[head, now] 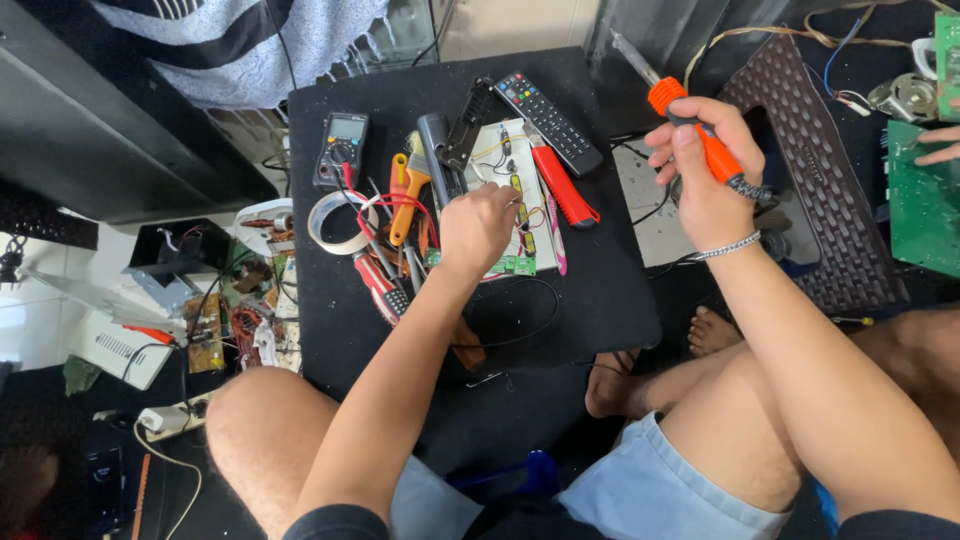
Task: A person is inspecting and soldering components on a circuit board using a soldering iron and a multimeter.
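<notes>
The right hand (705, 175) is closed around the orange-handled soldering iron with a long grey metal shaft (675, 100). The iron is held raised to the right of the black cloth-covered worktop (600, 300), shaft pointing up and away from the body; this position keeps the tip well apart from the parts below and from the other hand.

The left hand (478, 228) rests knuckles-up on the white rectangular board carrying small components and yellow wires (520, 190), fingers curled downward at its left edge. Whether the fingertips pinch a part or only press on the board cannot be told, since the back of the hand hides them.

Items around the board lie close in, within reach of either hand:
- black remote control with coloured buttons (548, 122), beyond the board;
- red-handled utility knife (565, 188), just beside the board's right edge;
- dark grey digital multimeter (341, 148), at the far left corner, its red lead trailing toward the board;
- roll of pale tape (335, 222), near the left edge;
- orange-handled brush (408, 195) and red-handled screwdriver (380, 285) (among loose tools left of the hand).

A brown woven plastic stool (820, 190) stands to the right, and a green circuit board (925, 200) lies beyond it, touched by another person's fingers (940, 152).
</notes>
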